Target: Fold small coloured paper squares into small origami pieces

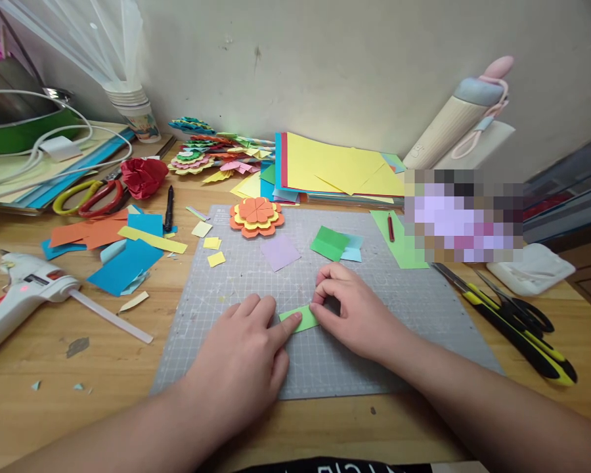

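Head view: a light green paper strip (300, 319) lies on the near middle of a grey cutting mat (256, 279). The left hand (246, 358) presses its left end flat with loosely spread fingers, and the right hand (357, 309) pinches its right end with curled fingers. Farther back on the mat are a lilac square (280, 252), a folded dark green piece (329, 243) and an orange paper flower (256, 217). The mat sits on a wooden counter (103, 374) strewn with scraps, with a glue gun (24, 295) to the left, black scissors (522, 309) to the right and stacked coloured sheets (335, 171) against a scuffed pale wall (335, 59).
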A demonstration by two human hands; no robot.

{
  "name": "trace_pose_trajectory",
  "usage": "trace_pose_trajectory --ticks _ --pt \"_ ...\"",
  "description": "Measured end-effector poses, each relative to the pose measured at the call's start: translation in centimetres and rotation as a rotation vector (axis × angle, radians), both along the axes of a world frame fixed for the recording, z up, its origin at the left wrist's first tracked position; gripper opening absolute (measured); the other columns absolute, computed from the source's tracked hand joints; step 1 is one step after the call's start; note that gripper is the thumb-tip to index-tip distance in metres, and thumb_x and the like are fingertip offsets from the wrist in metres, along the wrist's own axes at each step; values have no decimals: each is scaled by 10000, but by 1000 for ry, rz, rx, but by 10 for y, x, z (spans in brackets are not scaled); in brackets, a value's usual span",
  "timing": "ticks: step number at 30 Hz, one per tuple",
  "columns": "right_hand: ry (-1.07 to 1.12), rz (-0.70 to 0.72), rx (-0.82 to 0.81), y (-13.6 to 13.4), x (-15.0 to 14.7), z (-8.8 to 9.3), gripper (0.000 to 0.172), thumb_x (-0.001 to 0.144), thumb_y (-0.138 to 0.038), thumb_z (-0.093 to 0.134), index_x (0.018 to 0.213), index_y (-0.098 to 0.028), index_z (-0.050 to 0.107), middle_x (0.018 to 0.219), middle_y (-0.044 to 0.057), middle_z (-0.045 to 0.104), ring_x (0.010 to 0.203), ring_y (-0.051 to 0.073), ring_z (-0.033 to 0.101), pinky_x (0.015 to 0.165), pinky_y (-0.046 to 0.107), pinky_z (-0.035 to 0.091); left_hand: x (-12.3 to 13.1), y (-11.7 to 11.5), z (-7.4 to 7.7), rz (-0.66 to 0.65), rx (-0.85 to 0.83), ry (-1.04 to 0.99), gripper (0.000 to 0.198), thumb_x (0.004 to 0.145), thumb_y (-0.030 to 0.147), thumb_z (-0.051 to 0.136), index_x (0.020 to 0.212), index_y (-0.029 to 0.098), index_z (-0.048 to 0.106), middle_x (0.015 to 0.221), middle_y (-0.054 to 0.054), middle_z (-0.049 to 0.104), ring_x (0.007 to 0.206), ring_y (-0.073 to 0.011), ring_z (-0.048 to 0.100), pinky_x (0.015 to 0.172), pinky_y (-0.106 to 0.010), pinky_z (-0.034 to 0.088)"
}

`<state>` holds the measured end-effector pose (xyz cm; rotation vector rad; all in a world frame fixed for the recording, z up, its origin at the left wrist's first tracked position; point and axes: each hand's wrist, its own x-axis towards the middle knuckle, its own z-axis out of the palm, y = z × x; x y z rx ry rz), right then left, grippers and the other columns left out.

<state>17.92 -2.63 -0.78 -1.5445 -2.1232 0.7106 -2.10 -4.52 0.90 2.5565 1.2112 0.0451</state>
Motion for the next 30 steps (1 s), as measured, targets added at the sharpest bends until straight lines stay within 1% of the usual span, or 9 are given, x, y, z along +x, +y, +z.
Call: trace_pose_trajectory --ticks 4,7,12,14,16,19,23,27,30 --pt "-33 -1 -6 1 -2 2 141 771 -91 538 666 -184 522 903 38 520 862 182 512 767 337 419 1 0 0 -14 28 3 451 821 147 434 1225 261 599 858 -65 540 844 -256 504 707 -416 469" --pt "-67 21 17 0 -1 2 119 785 -101 539 715 -189 499 890 31 518 858 184 501 759 333 409 2 0 0 -34 68 24 446 820 146 437 1227 235 595 863 -72 548 838 -261 509 691 -413 474" --pt "-118 42 102 -6 0 -2 99 868 -218 546 812 -198 467 881 29 520 831 185 478 732 326 394 5 -4 -2 -102 155 86 418 842 134 427 1234 171 569 910 -86 575 843 -256 516 700 -399 482" --pt "-192 58 154 -8 -2 -5 111 900 -242 513 808 -193 476 898 41 525 836 194 472 734 334 386 6 -6 -4 -151 208 123 392 856 119 420 1219 140 566 942 -92 587 858 -250 518 721 -390 479" --pt "-273 85 204 -10 -5 -8 121 919 -237 479 809 -188 496 929 55 534 851 204 468 740 344 376 5 -7 -5 -233 264 149 364 863 97 415 1192 110 570 1017 -109 597 913 -255 519 767 -389 473" --pt "-334 88 232 -12 -8 -10 116 918 -231 473 820 -189 520 949 61 543 847 208 468 728 345 361 4 -5 -6 -355 290 140 345 877 88 418 1194 90 554 1111 -119 593 999 -258 518 853 -392 451" --pt "-344 79 238 -11 -6 -10 100 915 -231 480 836 -195 530 952 50 548 848 208 470 726 344 348 1 0 -4 -375 247 86 351 891 106 444 1234 120 515 1140 -79 593 1045 -239 511 920 -373 414" --pt "-355 81 234 -11 -4 -10 108 922 -259 484 849 -197 533 971 49 549 854 212 472 728 349 346 2 5 3 -366 204 75 337 893 128 453 1215 195 529 1064 -43 605 967 -228 527 861 -378 407" --pt "-359 78 239 -11 -4 -11 112 922 -273 489 855 -199 538 968 50 549 858 216 471 722 349 347 3 7 9 -335 209 91 309 905 160 452 1190 232 547 1040 -44 595 985 -245 512 859 -396 381"
